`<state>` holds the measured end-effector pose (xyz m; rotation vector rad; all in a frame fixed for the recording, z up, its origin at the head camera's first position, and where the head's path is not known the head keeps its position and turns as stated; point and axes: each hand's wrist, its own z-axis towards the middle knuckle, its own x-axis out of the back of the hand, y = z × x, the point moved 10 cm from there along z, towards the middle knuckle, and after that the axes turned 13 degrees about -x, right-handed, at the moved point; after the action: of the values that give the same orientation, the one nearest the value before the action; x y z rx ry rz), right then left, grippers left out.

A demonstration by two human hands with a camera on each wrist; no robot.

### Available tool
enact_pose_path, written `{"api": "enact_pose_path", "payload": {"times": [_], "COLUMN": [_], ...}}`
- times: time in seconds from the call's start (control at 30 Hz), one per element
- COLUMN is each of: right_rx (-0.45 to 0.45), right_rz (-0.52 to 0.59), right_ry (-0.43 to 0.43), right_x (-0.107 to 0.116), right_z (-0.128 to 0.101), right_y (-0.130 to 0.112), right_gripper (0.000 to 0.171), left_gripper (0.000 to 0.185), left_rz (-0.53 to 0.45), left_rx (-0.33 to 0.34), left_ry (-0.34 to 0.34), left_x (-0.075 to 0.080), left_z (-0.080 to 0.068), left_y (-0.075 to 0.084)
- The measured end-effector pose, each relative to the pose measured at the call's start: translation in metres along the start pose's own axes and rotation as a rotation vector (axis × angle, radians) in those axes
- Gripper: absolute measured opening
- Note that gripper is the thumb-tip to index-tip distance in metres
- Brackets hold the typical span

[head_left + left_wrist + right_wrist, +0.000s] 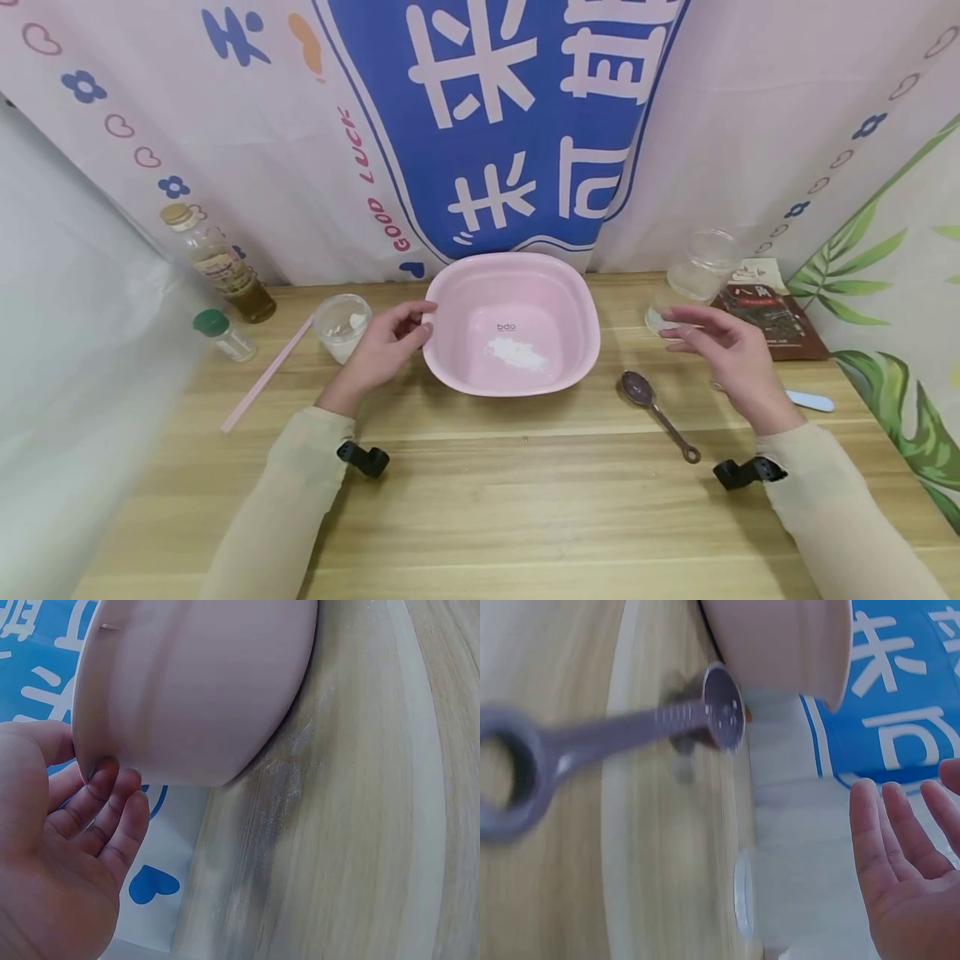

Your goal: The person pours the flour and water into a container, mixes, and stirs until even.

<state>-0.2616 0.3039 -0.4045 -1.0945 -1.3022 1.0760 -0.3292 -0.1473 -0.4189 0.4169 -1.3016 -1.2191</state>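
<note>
A pink basin (450,333) stands on the wooden table (510,500) with a small heap of white powder (517,352) on its floor. My left hand (416,323) holds its left rim, thumb on top and bent fingers against the outer wall (195,682). In the left wrist view the left hand (105,780) has its fingertips under the rim. My right hand (686,325) hovers open and empty to the right of the basin, fingers spread (877,840). A metal spoon (658,414) lies on the table between basin and right hand; the spoon (630,727) shows blurred beside the basin (780,637).
At the left are an oil bottle (217,262), a small green-capped jar (222,333), a pink stick (266,375) and a clear cup of white stuff (341,327). At the right are a clear container (701,267), a dark packet (772,312) and a pale small tool (810,402). A printed curtain hangs behind.
</note>
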Motion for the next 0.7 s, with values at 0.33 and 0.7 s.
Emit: {"api": "enact_pose_path", "payload": {"times": [0.33, 0.7], "right_rx": [0.045, -0.097], "right_rz": [0.093, -0.088], "right_ry": [0.111, 0.281], "right_x": [0.037, 0.062], "right_z": [-0.005, 0.007], "right_y": [0.012, 0.028], "right_gripper": [0.035, 0.039], "left_gripper": [0.04, 0.041], "left_rz": [-0.003, -0.002], "left_rx": [0.005, 0.007], "left_ry": [-0.002, -0.005], "left_x": [-0.001, -0.001], "left_z": [0.0, 0.0], "left_y": [0.001, -0.001]}}
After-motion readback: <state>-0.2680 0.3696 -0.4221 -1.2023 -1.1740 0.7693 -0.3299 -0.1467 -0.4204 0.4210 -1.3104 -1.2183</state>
